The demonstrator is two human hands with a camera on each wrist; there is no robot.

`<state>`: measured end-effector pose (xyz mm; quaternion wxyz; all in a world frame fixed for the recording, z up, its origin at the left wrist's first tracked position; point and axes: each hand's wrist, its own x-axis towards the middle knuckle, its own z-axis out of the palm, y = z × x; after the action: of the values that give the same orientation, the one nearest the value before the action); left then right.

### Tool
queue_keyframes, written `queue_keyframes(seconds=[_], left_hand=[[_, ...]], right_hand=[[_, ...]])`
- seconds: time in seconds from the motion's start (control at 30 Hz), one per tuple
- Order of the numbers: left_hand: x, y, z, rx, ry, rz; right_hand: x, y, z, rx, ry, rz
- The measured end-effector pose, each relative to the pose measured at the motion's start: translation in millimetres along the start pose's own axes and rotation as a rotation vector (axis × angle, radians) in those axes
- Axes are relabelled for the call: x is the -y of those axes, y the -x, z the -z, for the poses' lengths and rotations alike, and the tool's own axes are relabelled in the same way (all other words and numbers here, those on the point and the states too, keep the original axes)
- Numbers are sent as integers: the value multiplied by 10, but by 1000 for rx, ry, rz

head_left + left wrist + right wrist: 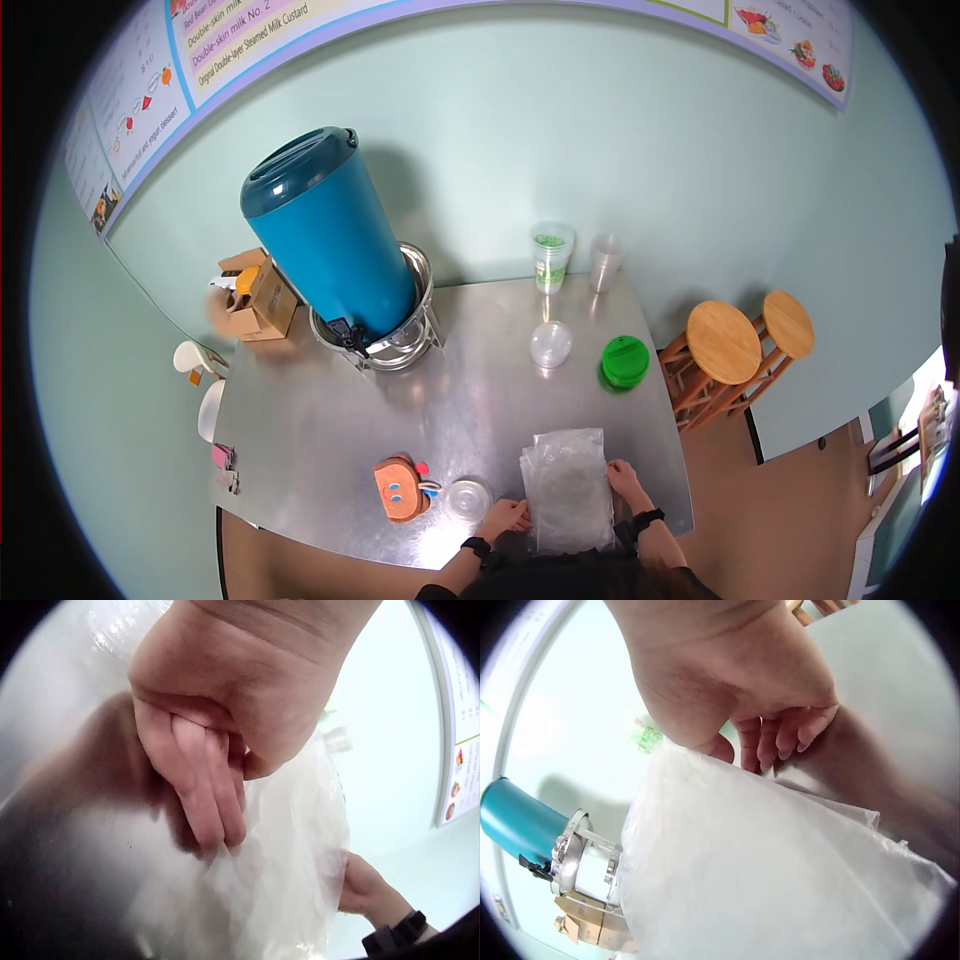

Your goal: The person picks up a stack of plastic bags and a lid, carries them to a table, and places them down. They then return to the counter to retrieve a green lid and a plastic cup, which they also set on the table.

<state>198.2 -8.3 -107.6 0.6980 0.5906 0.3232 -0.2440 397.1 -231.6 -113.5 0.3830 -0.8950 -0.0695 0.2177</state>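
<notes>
A stack of clear plastic bags (570,490) lies at the front edge of the metal table, its sheets slightly out of line. My left hand (507,515) is at the lower left edge of the bags; in the left wrist view its fingers (202,780) point down along the plastic, with the thumb against the bag edge. On the opposite side my right hand (624,480) pinches the right edge of the bags between thumb and curled fingers (784,739). Close left of my left hand sit clear plastic lids (468,498).
An orange cartoon-faced pouch (402,488) lies left of the lids. Farther back stand a green lid or tub (625,362), a clear dome lid (551,344), stacked cups (551,260) and more cups (605,265). A tall blue dispenser (335,240) and cardboard box (265,305) occupy the back left.
</notes>
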Motion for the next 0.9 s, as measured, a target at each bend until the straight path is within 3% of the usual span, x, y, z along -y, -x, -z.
queue_keyframes(seconds=[0.27,0.9], left_hand=[[-37,3,28,-4,-52,37],[-53,102,-22,-37,-66,-19]], right_hand=[[54,-24,20,43,35,-71],[-112,-87,-59,36,-34,-6]])
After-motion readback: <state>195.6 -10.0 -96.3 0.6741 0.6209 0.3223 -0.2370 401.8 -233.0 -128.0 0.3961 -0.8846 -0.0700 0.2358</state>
